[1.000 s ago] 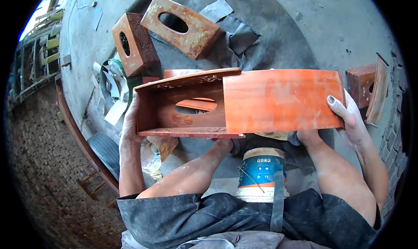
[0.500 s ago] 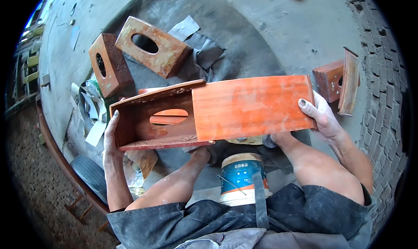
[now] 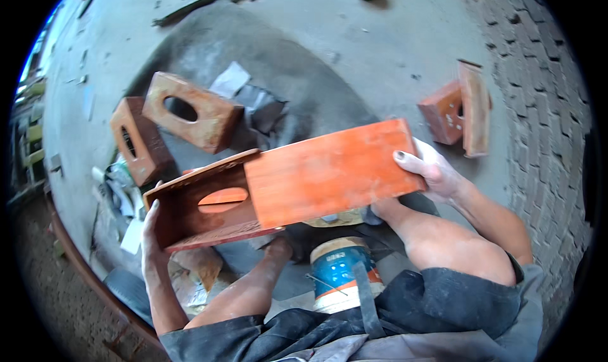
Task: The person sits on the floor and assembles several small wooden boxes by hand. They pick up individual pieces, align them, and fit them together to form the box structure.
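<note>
A reddish-brown wooden tissue box (image 3: 182,205) hangs in the air above my lower legs, its open side toward me and an oval hole showing in its far wall. My left hand (image 3: 154,240) grips the box's left end, thumb on the rim and most fingers hidden behind. A bright orange wooden panel (image 3: 332,172) reaches out to the right, partly covering the box's opening and sticking far past it. My right hand (image 3: 436,169) is closed on the panel's right end, with the thumb on top. Pale dust coats both hands.
Two brown boxes with oval holes, one tilted (image 3: 190,112) and one beside it (image 3: 138,139), lie on a dark mat (image 3: 304,77). Another box (image 3: 443,112) with a narrow board (image 3: 475,109) leaning on it stands at right. A blue-and-white bucket (image 3: 342,270) sits between my legs.
The whole view has shifted, so the surroundings sit further left. The box and panel now slope more, right end higher. Both hands keep their grip.
</note>
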Demonstrator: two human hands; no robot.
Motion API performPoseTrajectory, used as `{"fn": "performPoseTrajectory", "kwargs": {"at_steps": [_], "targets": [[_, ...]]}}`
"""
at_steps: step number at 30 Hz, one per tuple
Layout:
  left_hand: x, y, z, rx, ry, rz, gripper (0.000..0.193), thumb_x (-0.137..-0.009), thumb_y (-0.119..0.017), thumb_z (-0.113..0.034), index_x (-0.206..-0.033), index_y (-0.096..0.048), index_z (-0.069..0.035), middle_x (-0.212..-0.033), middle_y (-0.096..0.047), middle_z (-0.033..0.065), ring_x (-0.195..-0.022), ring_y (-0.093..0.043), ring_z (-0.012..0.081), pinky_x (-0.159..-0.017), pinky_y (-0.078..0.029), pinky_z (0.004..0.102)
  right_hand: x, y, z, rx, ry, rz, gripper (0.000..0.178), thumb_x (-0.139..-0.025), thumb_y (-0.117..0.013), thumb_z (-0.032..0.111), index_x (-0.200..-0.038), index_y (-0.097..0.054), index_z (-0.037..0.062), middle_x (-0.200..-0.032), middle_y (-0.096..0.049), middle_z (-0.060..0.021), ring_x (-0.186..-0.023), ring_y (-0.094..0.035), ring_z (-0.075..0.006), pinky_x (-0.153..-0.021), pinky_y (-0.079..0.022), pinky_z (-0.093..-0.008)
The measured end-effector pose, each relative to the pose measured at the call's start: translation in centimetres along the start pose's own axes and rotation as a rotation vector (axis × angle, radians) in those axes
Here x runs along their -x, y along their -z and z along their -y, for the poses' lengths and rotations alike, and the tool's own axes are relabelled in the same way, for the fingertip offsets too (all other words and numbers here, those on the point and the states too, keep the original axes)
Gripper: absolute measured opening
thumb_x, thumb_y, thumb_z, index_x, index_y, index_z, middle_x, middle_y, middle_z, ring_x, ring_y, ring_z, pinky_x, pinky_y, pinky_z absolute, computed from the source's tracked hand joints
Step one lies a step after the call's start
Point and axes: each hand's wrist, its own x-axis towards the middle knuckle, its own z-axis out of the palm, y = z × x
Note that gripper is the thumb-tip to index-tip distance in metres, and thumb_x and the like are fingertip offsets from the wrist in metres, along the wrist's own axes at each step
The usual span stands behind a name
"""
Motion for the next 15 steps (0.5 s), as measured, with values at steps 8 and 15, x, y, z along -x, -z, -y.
{"fn": "performPoseTrajectory", "kwargs": {"at_steps": [8, 15], "targets": [[-9.3, -9.6, -11.7, -0.821, -0.170, -0.124, 0.048, -0.101, -0.054, -0.031, -0.138, -0.053, 0.000, -0.122, -0.065, 0.0119, -0.109, -0.064, 0.0183, -0.093, -0.050, 0.0347, 0.0, 2.8, -3.0, -0.249, 0.077, -0.065, 0.064, -0.097, -0.067, 0.027, -0.148, -0.038, 0.0027, -0.144, -0.052, -0.0122, -0.132, -0.053, -0.0245, -0.111, -0.043, -0.0402], [-26.9, -18.2, -13.9, -1.314, -0.561, -0.141, 0.028, -0.089, -0.056, -0.017, -0.106, -0.071, 0.000, -0.096, -0.072, 0.0214, -0.093, -0.070, 0.0328, -0.083, -0.054, 0.0416, -2.6, 5.3, -6.6, -0.379, 0.176, -0.192, 0.065, -0.095, -0.069, 0.017, -0.150, -0.037, 0.0043, -0.145, -0.052, -0.0118, -0.131, -0.053, -0.0267, -0.109, -0.044, -0.0432]]}}
